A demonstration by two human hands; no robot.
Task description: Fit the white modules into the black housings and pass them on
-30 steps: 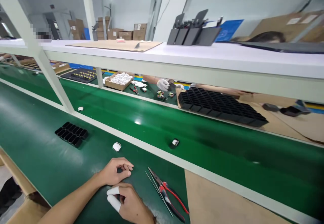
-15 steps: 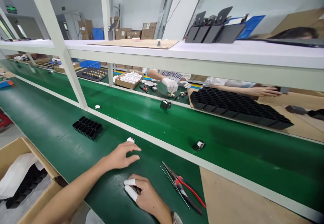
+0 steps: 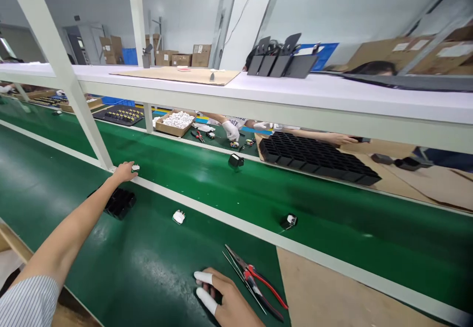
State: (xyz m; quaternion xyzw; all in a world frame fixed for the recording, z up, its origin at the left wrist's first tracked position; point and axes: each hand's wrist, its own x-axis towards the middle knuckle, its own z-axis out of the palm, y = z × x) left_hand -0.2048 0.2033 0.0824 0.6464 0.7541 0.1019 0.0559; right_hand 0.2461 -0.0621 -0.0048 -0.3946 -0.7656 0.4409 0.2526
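Closest in, the right hand (image 3: 229,292), white covers on thumb and forefinger, sits loosely bent over the dark-green bench (image 3: 155,253), those two digits apart, nothing visible between them. Just beside it lie red-and-black long-nosed pliers (image 3: 254,277) and thin metal tweezers (image 3: 233,268). Farther in, a small white-topped component (image 3: 179,216) rests on the bench. And out goes the left arm, over a block of black plastic cups (image 3: 121,204), left hand (image 3: 124,172) right at a small white component (image 3: 135,168) on the bright-green belt (image 3: 199,189)! Fingertips bent; whether they've gripped, I can't tell. It looks light, probably stiff and fairly fragile: best pinched gently by its edges. Beyond, a co-worker's white-gloved hand (image 3: 232,131).
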